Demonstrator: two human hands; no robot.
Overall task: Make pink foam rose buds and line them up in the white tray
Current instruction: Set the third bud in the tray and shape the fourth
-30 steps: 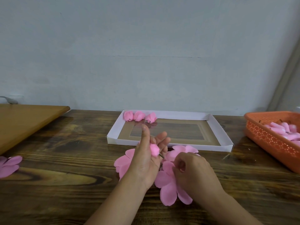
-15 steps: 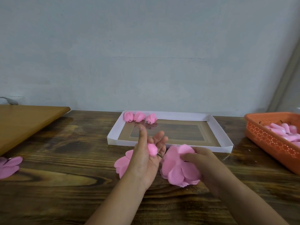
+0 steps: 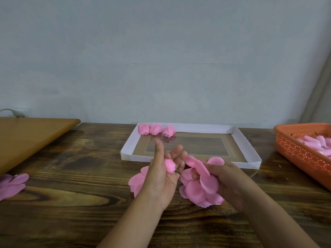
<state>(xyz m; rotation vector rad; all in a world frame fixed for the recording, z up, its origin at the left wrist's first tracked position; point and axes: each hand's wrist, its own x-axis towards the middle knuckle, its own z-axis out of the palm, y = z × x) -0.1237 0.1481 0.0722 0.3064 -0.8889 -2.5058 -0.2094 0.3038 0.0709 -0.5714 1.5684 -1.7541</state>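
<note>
Head view: the dark wooden table (image 3: 71, 203) carries a white tray (image 3: 249, 151) near the wall, with three rose buds (image 3: 156, 129) lined along its far left edge (touching one another). An orange basket (image 3: 302, 156) sits at right. The right hand (image 3: 231, 183) grips a pink foam petal piece (image 3: 198, 187), fingers closed on it. The left hand (image 3: 161, 178), fingers spread, holds a small pink bud core (image 3: 169, 165).
</note>
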